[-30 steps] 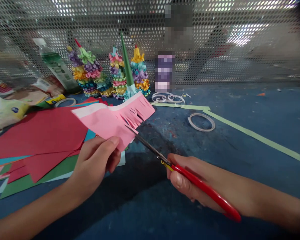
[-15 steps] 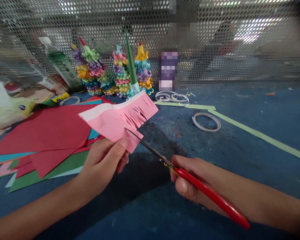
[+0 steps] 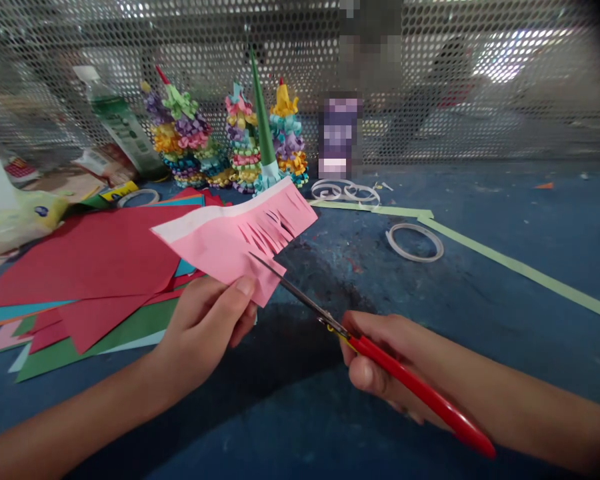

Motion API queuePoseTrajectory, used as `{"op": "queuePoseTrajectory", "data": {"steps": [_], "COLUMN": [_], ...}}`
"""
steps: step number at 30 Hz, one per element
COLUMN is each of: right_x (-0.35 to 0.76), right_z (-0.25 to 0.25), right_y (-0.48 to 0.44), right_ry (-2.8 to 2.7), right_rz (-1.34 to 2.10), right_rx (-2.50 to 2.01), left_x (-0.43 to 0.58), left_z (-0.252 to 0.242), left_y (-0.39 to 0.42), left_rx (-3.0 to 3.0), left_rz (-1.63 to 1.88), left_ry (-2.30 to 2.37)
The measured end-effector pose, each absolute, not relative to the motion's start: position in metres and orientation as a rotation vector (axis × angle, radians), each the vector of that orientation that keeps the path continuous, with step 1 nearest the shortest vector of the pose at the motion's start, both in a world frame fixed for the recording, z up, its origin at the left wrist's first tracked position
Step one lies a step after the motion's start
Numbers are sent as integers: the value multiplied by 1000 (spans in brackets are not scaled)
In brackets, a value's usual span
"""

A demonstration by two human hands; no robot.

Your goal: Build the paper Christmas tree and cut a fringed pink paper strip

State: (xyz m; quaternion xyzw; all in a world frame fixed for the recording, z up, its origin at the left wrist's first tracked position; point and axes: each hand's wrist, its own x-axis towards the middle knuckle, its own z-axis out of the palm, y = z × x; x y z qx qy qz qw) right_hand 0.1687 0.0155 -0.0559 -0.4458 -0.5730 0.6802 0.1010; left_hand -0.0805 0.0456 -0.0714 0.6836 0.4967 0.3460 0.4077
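Note:
Pinched between the thumb and fingers of my left hand is a pink paper strip with a whitish band along its far edge. Narrow slits form a fringe on the strip's right part. My right hand is closed around red-handled scissors, pointing up and left. One dark blade lies across the pink paper near my left fingertips; the other blade is hidden, partly by the paper. Left of the strip lies a stack of coloured sheets, with red paper on top.
Fringed paper cones, one with a green tip, stand behind the strip. A bottle leans on the perforated metal screen. A tape-like ring and a long pale green strip lie on the blue table.
The view has shifted slightly. The hands, paper and scissors keep nearly the same pose, with the left end of the pink strip a little farther left.

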Motion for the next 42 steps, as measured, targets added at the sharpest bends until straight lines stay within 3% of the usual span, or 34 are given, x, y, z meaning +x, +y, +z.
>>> {"op": "queuePoseTrajectory", "data": {"steps": [11, 17, 42], "right_x": [167, 171, 178], "right_z": [-62, -51, -39], "right_y": [21, 21, 16], "right_ry": [-1655, -1946, -2115], "right_rz": [2007, 1780, 1756], "right_rx": [-1449, -1474, -1275], "left_x": [-81, -81, -79], "left_z": [-64, -61, -66], "left_y": [49, 55, 55], "left_rx": [1432, 1352, 1833], "left_rz": [959, 1035, 960], "left_ry": [1170, 1323, 1196]}}
